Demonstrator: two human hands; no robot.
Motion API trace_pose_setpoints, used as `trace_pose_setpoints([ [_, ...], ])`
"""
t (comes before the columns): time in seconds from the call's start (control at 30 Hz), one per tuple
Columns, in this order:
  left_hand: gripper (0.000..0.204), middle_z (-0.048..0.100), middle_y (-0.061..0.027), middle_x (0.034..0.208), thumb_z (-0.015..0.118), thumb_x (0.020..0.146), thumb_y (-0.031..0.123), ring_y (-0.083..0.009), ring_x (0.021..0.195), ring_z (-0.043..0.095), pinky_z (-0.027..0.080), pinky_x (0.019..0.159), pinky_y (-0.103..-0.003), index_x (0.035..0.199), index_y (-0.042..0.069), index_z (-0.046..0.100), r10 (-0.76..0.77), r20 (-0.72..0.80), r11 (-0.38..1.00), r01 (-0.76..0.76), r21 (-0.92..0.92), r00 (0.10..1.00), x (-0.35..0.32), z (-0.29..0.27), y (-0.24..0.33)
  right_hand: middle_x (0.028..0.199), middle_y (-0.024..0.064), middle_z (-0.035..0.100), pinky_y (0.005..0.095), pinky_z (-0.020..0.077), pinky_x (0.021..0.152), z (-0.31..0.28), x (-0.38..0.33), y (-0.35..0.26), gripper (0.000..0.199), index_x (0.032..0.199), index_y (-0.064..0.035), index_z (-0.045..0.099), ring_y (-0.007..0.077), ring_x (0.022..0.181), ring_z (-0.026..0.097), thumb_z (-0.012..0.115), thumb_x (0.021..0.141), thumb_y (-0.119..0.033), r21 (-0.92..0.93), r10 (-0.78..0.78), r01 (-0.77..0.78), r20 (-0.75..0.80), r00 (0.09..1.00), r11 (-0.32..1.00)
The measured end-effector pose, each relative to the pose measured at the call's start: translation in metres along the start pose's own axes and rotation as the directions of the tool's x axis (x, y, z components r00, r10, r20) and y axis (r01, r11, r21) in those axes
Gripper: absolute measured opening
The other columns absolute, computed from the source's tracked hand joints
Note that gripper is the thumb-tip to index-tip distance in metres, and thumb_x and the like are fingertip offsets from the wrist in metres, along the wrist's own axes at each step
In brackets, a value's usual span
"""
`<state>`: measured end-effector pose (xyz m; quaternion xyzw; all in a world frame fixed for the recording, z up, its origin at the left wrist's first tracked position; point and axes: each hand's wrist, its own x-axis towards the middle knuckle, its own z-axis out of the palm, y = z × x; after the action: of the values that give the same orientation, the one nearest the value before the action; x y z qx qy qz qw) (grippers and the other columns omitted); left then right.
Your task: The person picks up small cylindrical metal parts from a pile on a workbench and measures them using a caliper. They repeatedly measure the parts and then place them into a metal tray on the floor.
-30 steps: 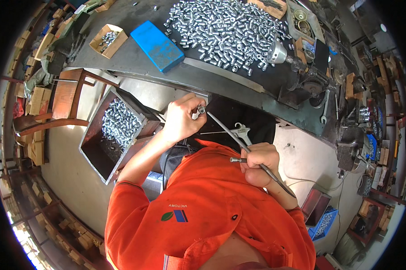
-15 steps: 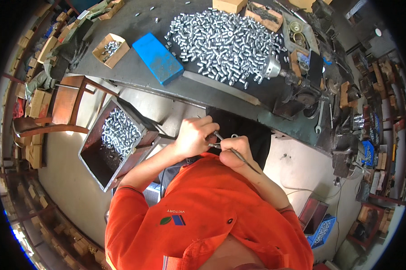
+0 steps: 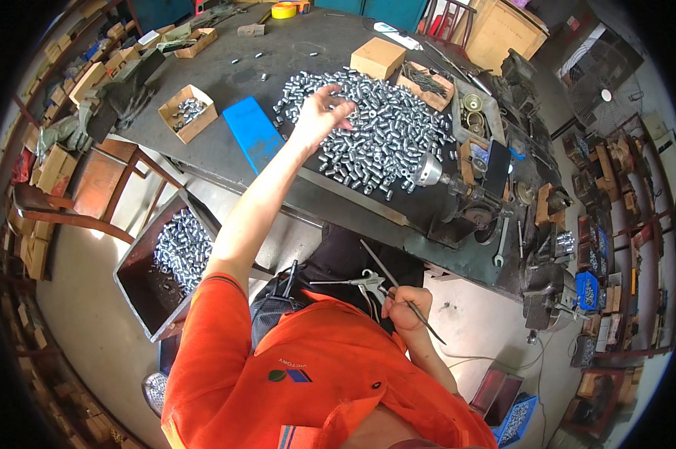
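Over the pile of small silver metal sleeves (image 3: 387, 135) on the bench, my left hand (image 3: 323, 116) reaches with its fingers apart. Its fingertips are at the sleeves; I cannot make out any sleeve between them. Near my lap, my right hand (image 3: 409, 308) is closed around a long thin metal rod like a round file (image 3: 379, 261), which slants from upper left to lower right. Just left of that hand, a silver air blow gun (image 3: 366, 283) lies across my lap, its nozzle pointing left. Whether the right fingers also touch it is hidden.
Left of the pile lie a blue box (image 3: 253, 135) and a small carton of sleeves (image 3: 188, 114). An open bin (image 3: 139, 299) of sleeves stands below the bench. A chuck (image 3: 429, 170) on a machine borders the pile at right, with a wrench (image 3: 500, 243) beyond.
My left hand has left the rod at my lap and stretched forward to the pile. The right hand still grips the rod, now a little lower and to the right. The view has tilted up.
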<state>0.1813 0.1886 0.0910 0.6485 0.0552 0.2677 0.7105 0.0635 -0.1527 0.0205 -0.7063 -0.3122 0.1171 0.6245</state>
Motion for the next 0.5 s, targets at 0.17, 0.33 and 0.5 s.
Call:
trace_pose_setpoints([
  [0.17, 0.041, 0.065, -0.0111, 0.083, 0.066, 0.084, 0.015, -0.0118, 0.062, 0.061, 0.049, 0.061, -0.026, 0.118, -0.003, 0.051, -0.025, 0.012, 0.945, 0.020, 0.325, 1.000, -0.066, -0.068, -0.001, 0.047, 0.0034, 0.042, 0.0252, 0.0387, 0.044, 0.009, -0.004, -0.012, 0.032, 0.048, -0.0047, 0.031, 0.0127, 0.041, 0.049, 0.045, 0.069, 0.015, 0.093, 0.104, -0.106, 0.025, 0.994, 0.990],
  [0.33, 0.041, 0.066, -0.0175, 0.079, 0.066, 0.079, 0.036, -0.0313, 0.072, 0.065, 0.050, 0.067, -0.038, 0.102, 0.002, 0.063, 0.029, -0.076, 0.239, 0.067, 0.969, 0.997, -0.167, -0.192, -0.008, 0.048, 0.0087, 0.041, 0.0269, 0.0389, 0.037, 0.016, -0.005, -0.011, 0.029, 0.048, -0.0033, 0.030, 0.0135, 0.041, 0.038, 0.037, 0.069, 0.015, 0.284, 0.127, -0.121, 0.000, 0.992, 0.951],
  [0.5, 0.031, 0.066, -0.0168, 0.072, 0.065, 0.077, 0.029, -0.0250, 0.064, 0.066, 0.051, 0.064, -0.036, 0.089, 0.001, 0.066, -0.217, -0.490, 0.308, 0.535, 0.786, 0.844, -0.261, -0.303, -0.030, 0.050, 0.0090, 0.041, 0.0278, 0.0406, 0.039, 0.018, 0.003, -0.006, 0.023, 0.051, -0.0042, 0.030, 0.0138, 0.042, 0.038, 0.043, 0.067, 0.007, 0.328, 0.097, -0.136, 0.134, 0.986, 0.935],
])
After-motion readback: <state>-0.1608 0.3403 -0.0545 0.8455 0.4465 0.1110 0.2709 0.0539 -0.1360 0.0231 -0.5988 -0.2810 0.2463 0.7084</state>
